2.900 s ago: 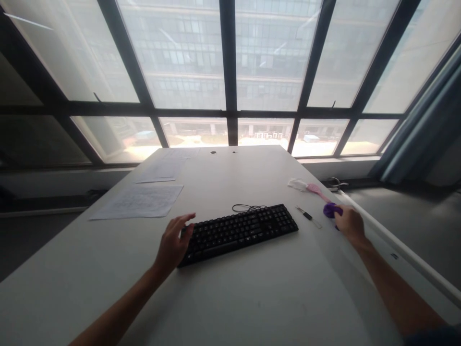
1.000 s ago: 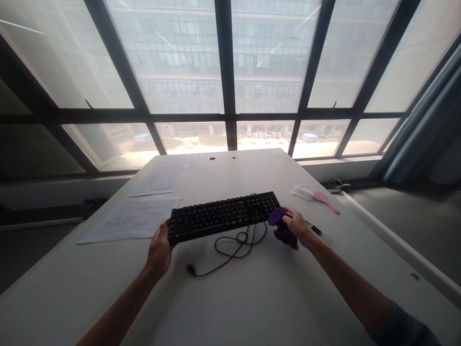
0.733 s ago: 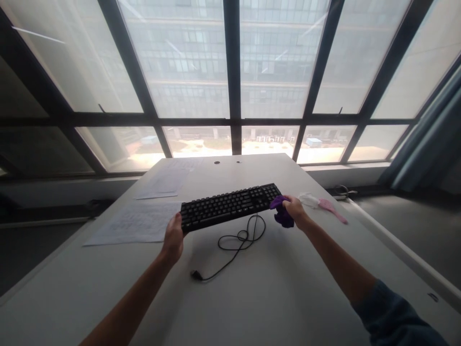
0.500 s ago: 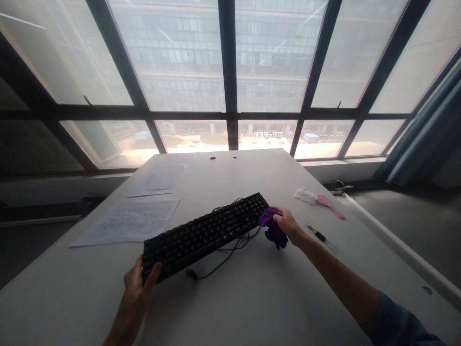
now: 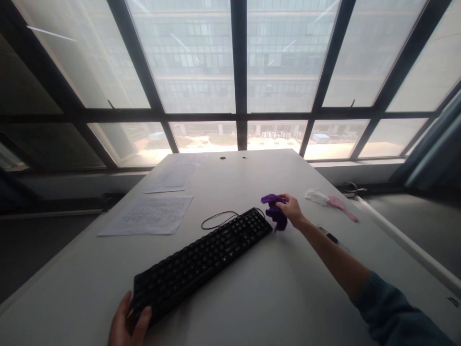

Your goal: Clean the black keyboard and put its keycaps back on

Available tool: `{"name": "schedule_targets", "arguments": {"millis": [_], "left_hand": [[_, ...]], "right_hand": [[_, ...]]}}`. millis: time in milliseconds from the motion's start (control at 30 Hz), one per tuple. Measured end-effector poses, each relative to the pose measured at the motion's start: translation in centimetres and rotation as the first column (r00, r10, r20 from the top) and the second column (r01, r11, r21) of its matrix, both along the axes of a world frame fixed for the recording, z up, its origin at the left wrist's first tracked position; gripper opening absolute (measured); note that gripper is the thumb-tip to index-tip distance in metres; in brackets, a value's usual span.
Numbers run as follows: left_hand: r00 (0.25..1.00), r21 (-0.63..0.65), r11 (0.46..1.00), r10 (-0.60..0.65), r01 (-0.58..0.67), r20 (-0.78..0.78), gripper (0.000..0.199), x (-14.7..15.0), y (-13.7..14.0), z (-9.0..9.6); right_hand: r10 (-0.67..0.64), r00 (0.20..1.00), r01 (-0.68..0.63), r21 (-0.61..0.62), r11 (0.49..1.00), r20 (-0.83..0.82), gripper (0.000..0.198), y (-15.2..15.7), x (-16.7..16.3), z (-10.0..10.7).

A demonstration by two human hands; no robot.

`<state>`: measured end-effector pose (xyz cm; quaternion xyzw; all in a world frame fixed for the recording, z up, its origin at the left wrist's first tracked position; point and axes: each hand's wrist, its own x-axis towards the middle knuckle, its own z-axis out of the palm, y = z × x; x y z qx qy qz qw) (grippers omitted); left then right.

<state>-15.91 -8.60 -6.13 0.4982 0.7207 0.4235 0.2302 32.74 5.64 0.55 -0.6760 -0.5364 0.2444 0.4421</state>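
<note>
A black keyboard lies slantwise on the white table, its far right end pointing toward the window. My left hand grips its near left corner, thumb on the front edge and fingers on the left side. In my right hand a crumpled purple cloth is pinched, hanging just beyond the keyboard's right end. Behind the keyboard a thin black cable loops out onto the table; its plug is hidden.
Printed paper sheets lie on the left of the table. To the right are a pink hairbrush, a clear plastic wrapper and a small black-handled tool, partly behind my forearm. A small dark item sits near the right edge.
The keyboard has come down and nearer to me, covering the cable's plug end. My right hand has lifted the purple cloth off its right end. The view has shifted slightly left.
</note>
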Motion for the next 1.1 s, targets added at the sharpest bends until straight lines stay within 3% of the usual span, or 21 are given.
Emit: {"name": "schedule_targets", "arguments": {"millis": [67, 133, 267, 400, 567, 633, 700, 767, 833, 867, 900, 967, 1033, 1067, 1100], "left_hand": [[0.995, 0.002, 0.999, -0.05, 0.051, -0.085, 0.096, 0.8, -0.3, 0.4], [0.97, -0.007, 0.992, -0.126, 0.127, -0.208, 0.105, 1.1, -0.4, 0.6], [0.904, -0.031, 0.969, -0.239, 0.244, -0.355, 0.112, 0.1, 1.0, 0.3], [0.878, -0.024, 0.961, -0.263, 0.277, -0.399, 0.113, -0.1, 3.7, -0.2], [0.818, -0.007, 0.953, -0.264, 0.303, -0.511, 0.106, 2.5, 6.0, -0.8], [0.798, -0.04, 0.951, -0.28, 0.306, -0.534, 0.106, 3.7, 6.8, -0.7], [0.783, -0.084, 0.945, -0.31, 0.316, -0.539, 0.107, 4.8, 7.8, -0.2], [0.772, -0.112, 0.932, -0.348, 0.344, -0.531, 0.108, 6.0, 8.8, 0.6], [0.75, -0.137, 0.913, -0.396, 0.385, -0.529, 0.107, 7.2, 9.6, 1.7], [0.734, -0.153, 0.902, -0.42, 0.405, -0.534, 0.107, 7.7, 9.7, 2.2], [0.718, -0.166, 0.891, -0.44, 0.422, -0.539, 0.106, 8.3, 9.7, 2.6], [0.699, -0.14, 0.882, -0.445, 0.45, -0.56, 0.104, 9.2, 9.2, 3.2], [0.704, -0.004, 0.875, -0.391, 0.483, -0.593, 0.097, 10.0, 8.1, 3.2], [0.702, 0.079, 0.852, -0.371, 0.518, -0.608, 0.092, 10.3, 7.4, 3.1], [0.69, 0.147, 0.81, -0.371, 0.567, -0.621, 0.087, 10.7, 6.6, 2.9]], "right_hand": [[-0.019, 0.997, 0.015, 0.059, 0.998, 0.074, 0.041, 2.2, -0.2, 0.4], [0.045, 0.99, -0.053, 0.057, 0.997, 0.133, 0.036, 3.3, -0.6, 0.2], [0.148, 0.961, -0.152, -0.001, 0.988, 0.235, 0.033, 0.6, -0.1, -1.1], [0.107, 0.915, -0.107, -0.023, 0.994, 0.388, 0.036, -9.2, 0.0, -2.4], [0.164, 0.865, -0.17, -0.031, 0.985, 0.473, 0.052, -23.7, -2.9, -4.7], [0.114, 0.863, -0.118, -0.022, 0.993, 0.491, 0.056, -27.5, -0.6, -5.3], [-0.088, 0.843, 0.102, 0.002, 0.995, 0.531, 0.049, -30.3, 5.1, -5.2], [-0.36, 0.736, 0.416, 0.036, 0.909, 0.574, 0.04, -32.7, 12.6, -4.3], [-0.573, 0.589, 0.671, 0.05, 0.74, 0.569, 0.035, -34.4, 18.8, -2.7], [-0.651, 0.532, 0.749, 0.058, 0.66, 0.542, 0.033, -34.7, 20.3, -1.9], [-0.704, 0.498, 0.783, 0.086, 0.616, 0.507, 0.032, -34.7, 20.5, -1.1], [-0.707, 0.513, 0.752, 0.142, 0.643, 0.487, 0.035, -33.4, 16.4, 0.0], [-0.6, 0.67, 0.558, 0.237, 0.795, 0.436, 0.038, -31.3, 7.6, 0.3], [-0.444, 0.779, 0.384, 0.222, 0.896, 0.442, 0.042, -30.2, 2.4, 0.1], [-0.249, 0.85, 0.178, 0.192, 0.965, 0.464, 0.045, -29.2, -2.9, -0.2]]}}
